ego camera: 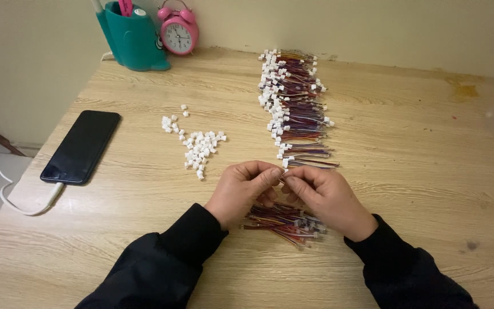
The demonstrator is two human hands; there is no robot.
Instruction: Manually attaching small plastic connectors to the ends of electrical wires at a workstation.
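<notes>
Both the left hand (241, 189) and the right hand (321, 191) are closed on one thin wire piece (284, 170) above the light wooden desk (407, 149), between loose white plastic connectors (198, 146), a long row of coloured wires (295, 103) and a black phone (81, 146).

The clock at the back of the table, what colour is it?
The alarm clock is pink with a white face, clearest in the head view, standing beside a teal holder.
</notes>
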